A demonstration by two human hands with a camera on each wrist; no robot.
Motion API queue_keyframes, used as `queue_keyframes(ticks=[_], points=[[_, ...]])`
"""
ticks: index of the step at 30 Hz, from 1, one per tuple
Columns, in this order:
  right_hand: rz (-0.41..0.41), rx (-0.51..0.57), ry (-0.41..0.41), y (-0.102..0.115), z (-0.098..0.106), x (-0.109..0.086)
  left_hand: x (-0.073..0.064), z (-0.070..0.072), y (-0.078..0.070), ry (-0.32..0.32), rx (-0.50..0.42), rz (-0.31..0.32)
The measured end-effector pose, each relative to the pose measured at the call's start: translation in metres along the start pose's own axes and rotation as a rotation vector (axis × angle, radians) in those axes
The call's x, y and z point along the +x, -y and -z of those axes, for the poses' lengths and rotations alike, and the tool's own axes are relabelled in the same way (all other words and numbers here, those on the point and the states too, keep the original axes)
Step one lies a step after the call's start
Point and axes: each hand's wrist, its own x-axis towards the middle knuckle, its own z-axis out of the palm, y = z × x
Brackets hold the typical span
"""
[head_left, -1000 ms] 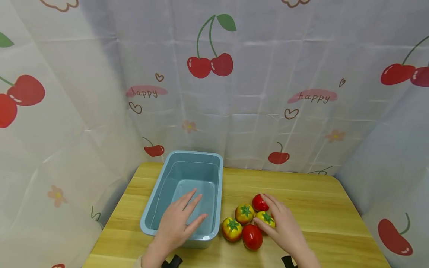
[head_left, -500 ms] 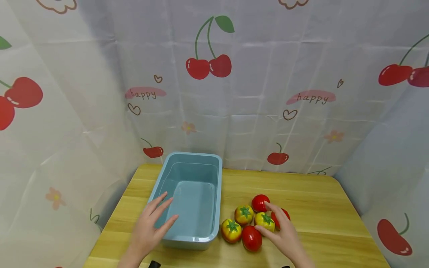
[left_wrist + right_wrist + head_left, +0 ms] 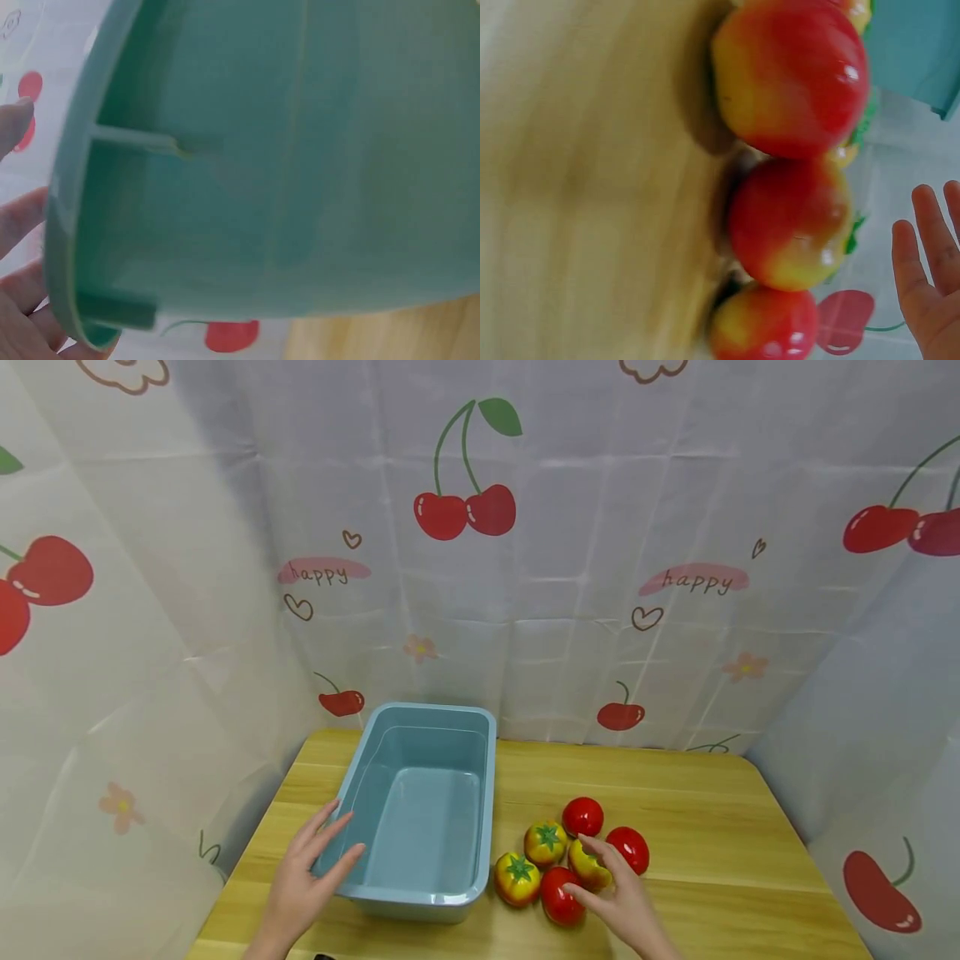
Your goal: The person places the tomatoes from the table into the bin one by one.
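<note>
A light blue plastic bin (image 3: 490,810) stands on the left of the table. My left hand (image 3: 296,881) is at its front left corner, fingers spread and relaxed; in the left wrist view the fingers (image 3: 22,217) show beside the bin's rim (image 3: 64,217). To the right of the bin, several shiny tomatoes lie in a cluster. My right hand (image 3: 618,893) is over the cluster, thumb and fingers apart, overlapping a yellow tomato (image 3: 588,870) and near a red tomato (image 3: 559,897). In the right wrist view, the right fingers (image 3: 930,232) extend apart from the tomatoes.
Two more yellow tomatoes (image 3: 517,880) with green star-shaped tops lie nearest the bin. Red tomatoes (image 3: 582,817) lie at the back and right of the cluster. Beyond the wooden table (image 3: 697,810) hangs a white curtain (image 3: 570,568) with printed cherries, also on both sides.
My left hand has moved left from over the bin to its left front corner. The right hand has shifted slightly toward me and left, uncovering the rightmost red tomato.
</note>
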Motion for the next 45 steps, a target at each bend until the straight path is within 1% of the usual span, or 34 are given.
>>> queue_keyframes(ticks=[1,3,5,7,10,12,14,17,21,24,27,30,34,39,45], points=[[-0.013,-0.001,0.001,-0.003,-0.002,-0.001,0.000,0.000,0.002,0.008,-0.013,0.031],[-0.028,-0.008,0.003,-0.008,-0.006,-0.002,-0.001,0.000,0.005,0.022,-0.037,0.075],[-0.042,-0.016,0.001,-0.013,-0.010,-0.004,-0.001,0.000,0.007,0.034,-0.049,0.106],[-0.036,-0.029,-0.016,-0.017,-0.014,-0.007,-0.001,0.000,0.009,0.050,-0.047,0.130],[-0.018,-0.045,-0.040,-0.022,-0.018,-0.011,-0.001,-0.001,0.013,0.073,-0.071,0.159],[-0.011,-0.048,-0.051,-0.024,-0.021,-0.013,-0.001,-0.002,0.016,0.094,-0.106,0.178],[-0.022,-0.038,-0.043,-0.027,-0.023,-0.014,-0.001,-0.004,0.019,0.106,-0.149,0.192],[-0.027,-0.018,-0.031,-0.031,-0.027,-0.016,-0.001,-0.005,0.021,0.122,-0.183,0.211],[0.000,-0.012,-0.025,-0.036,-0.031,-0.018,-0.001,-0.005,0.022,0.137,-0.187,0.214],[0.017,-0.040,-0.018,-0.039,-0.033,-0.020,-0.001,-0.004,0.022,0.162,-0.184,0.232],[0.003,-0.052,0.012,-0.041,-0.034,-0.023,-0.001,-0.004,0.022,0.186,-0.181,0.259],[-0.063,-0.059,0.072,-0.043,-0.033,-0.024,0.000,-0.004,0.022,0.195,-0.186,0.274],[-0.127,-0.038,0.140,-0.042,-0.031,-0.025,0.000,-0.004,0.022,0.195,-0.195,0.275],[-0.136,-0.015,0.189,-0.043,-0.033,-0.024,0.000,-0.004,0.024,0.201,-0.191,0.284],[-0.198,0.015,0.231,-0.045,-0.035,-0.022,0.000,-0.005,0.026,0.219,-0.191,0.324]])
